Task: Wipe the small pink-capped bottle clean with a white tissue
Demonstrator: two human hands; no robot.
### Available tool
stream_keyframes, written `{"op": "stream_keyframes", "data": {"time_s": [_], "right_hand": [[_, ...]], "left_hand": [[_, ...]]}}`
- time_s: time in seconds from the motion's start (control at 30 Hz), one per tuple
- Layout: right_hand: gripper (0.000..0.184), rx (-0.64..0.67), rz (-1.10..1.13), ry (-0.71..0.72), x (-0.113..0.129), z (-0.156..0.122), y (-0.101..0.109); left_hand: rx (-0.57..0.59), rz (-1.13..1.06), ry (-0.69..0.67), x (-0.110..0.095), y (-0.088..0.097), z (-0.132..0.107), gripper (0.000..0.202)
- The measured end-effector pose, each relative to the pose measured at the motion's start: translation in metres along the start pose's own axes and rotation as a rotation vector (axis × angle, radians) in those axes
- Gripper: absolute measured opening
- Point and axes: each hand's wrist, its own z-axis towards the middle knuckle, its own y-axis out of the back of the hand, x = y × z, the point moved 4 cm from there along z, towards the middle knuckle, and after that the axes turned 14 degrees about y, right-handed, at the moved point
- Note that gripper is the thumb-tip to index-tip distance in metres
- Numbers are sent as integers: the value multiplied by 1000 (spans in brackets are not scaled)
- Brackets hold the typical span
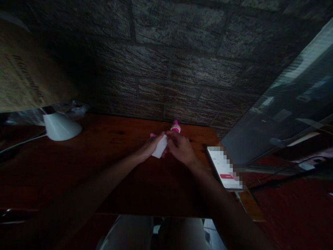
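Observation:
In the middle of the head view, my left hand (150, 147) is closed around a small white piece (160, 147), soft-edged like paper or cloth; its exact kind is unclear in the dim light. My right hand (182, 147) meets it from the other side, its fingers curled and pinched at the white piece's upper right edge. What lies between those fingertips is hidden. Just behind the right fingers shows a pink and pale object (175, 127) with a pink knob on top. A smaller pink bit peeks out above my left hand.
Both forearms cross a brown wooden table (117, 194). A lit phone (223, 168) lies near its right edge, with a cable below. At left are a white lamp-like base (62, 126), a printed brown paper bag (28, 69) and clear plastic. A stone-block wall (179, 62) rises behind.

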Motion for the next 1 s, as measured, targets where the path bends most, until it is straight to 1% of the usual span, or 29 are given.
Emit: {"op": "stream_keyframes", "data": {"time_s": [0.1,0.23,0.43,0.6,0.73,0.9,1.0], "right_hand": [[29,-55,22,27,1,0,0],[29,-92,96,57,1,0,-3],[28,-134,130,-4,-2,0,-1],[31,-112,78,-26,1,1,-2],[31,-34,105,-22,1,1,-7],[29,4,101,18,4,0,-6],[27,-2,67,49,5,0,-5]], "left_hand": [[-19,5,5,1,1,0,58],[-39,-2,13,1,1,0,58],[49,-125,1,-2,-6,0,55],[44,-185,6,-4,-7,-1,52],[37,-245,34,-3,-6,0,49],[30,-333,64,-3,-3,2,47],[7,-380,84,-3,-1,2,44]]}}
